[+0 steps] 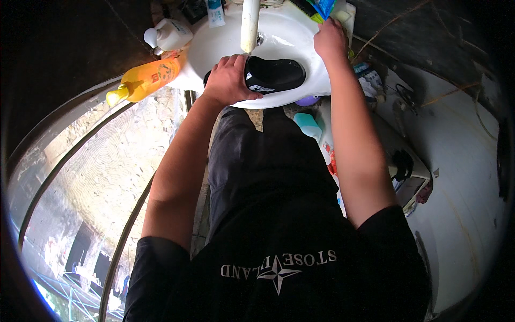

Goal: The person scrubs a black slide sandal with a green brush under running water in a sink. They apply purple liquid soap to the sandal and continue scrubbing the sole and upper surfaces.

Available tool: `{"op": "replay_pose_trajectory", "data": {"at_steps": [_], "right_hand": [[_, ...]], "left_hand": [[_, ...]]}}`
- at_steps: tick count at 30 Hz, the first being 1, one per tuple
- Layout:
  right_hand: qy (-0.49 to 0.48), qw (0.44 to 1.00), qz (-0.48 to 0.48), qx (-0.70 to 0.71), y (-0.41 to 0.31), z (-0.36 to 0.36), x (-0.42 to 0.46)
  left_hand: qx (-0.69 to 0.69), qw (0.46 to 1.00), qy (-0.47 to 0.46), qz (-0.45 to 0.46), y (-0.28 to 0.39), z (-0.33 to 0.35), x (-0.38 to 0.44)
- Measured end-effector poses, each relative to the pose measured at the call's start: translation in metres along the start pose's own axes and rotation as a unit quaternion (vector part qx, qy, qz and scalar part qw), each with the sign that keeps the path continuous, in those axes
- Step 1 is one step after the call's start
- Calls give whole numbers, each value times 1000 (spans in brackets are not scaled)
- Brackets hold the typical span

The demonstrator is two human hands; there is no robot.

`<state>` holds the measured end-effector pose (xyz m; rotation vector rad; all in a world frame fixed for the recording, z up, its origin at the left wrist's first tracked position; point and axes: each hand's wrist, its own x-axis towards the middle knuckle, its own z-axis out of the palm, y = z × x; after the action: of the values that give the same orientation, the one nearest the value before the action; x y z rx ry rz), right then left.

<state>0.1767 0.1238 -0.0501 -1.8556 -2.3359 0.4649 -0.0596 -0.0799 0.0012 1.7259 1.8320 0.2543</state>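
Observation:
A black slipper lies sideways in the white washbasin, its strap bearing white writing. My left hand grips the slipper around its strap end, thumb on the near side, and covers part of it. At the basin's back right rim, my right hand is curled closed at the end of a lime-green brush with dark bristles. The fingertips are partly hidden. A blue packet lies right against the brush and hand. The pale faucet spout hangs over the basin, above the slipper.
Left of the basin, an orange bottle with a yellow cap lies tilted beside a white bottle. A tube rests on the back rim. Below the basin are a turquoise container and a purple object. A window lies left.

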Motion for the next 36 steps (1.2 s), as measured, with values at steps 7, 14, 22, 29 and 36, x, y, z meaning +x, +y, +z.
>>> {"op": "replay_pose_trajectory", "data": {"at_steps": [7, 14, 22, 29, 36], "right_hand": [[154, 988, 8, 15, -44, 4, -34], [-198, 917, 59, 341, -147, 76, -81], [-93, 991, 14, 94, -123, 11, -7], [-73, 994, -70, -33, -127, -1, 36], [45, 972, -203, -110, -73, 86, 98]], "left_hand": [[30, 998, 19, -51, -5, -4, 3], [57, 986, 62, -145, -11, 10, -5], [68, 977, 108, -170, 0, 0, -8], [97, 976, 143, -133, -4, 1, -7], [212, 968, 92, -95, 9, -19, -7]]}}
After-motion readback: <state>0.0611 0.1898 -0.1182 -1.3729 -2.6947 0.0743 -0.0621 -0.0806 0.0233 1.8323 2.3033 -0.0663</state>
